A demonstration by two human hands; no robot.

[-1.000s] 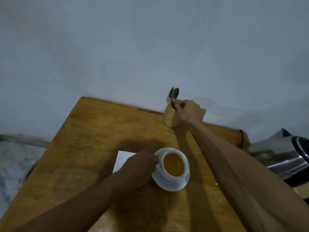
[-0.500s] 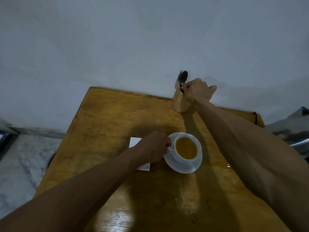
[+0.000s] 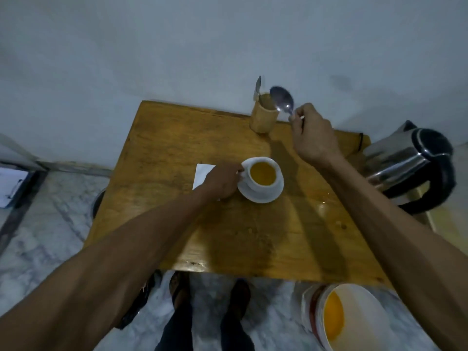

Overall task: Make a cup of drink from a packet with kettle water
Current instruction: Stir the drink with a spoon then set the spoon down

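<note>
White cup point(image 3: 263, 183) of amber drink point(image 3: 262, 174), yellow-brown table point(image 3: 177, 148).

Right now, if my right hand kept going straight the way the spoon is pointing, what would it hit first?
Probably the wall. The right hand holds the spoon bowl-up, pointing up and away past the right side of the wooden holder. Nothing else shows in that line, though one view leaves depth unclear.

Spoon point(image 3: 281, 100) blurry, handle hidden inside the right hand point(image 3: 312, 136). White paper point(image 3: 201, 173) half hidden under the left hand point(image 3: 222, 179). Kettle point(image 3: 410, 165) and bucket point(image 3: 354, 317) partly hidden behind the right arm.
</note>
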